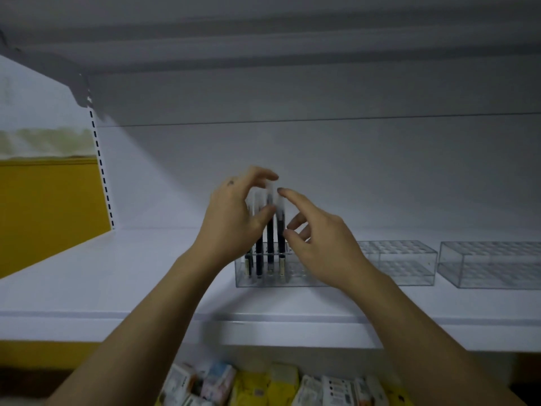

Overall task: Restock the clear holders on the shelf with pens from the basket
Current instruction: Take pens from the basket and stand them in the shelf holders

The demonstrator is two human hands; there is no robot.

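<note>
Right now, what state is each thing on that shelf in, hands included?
left holder: partly filled.
middle holder: empty.
right holder: empty.
held pen: upright, tip in left holder.
other pens: three, upright in left holder.
left hand: pinches held pen.
right hand: open, fingers beside the caps.

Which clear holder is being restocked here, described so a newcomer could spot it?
Look at the white shelf, where three clear holders stand in a row toward the right. It is the leftmost holder, partly behind the left hand and right hand. Unlike the middle holder and the right holder, which hold nothing, it has dark pens standing upright in it.
</note>
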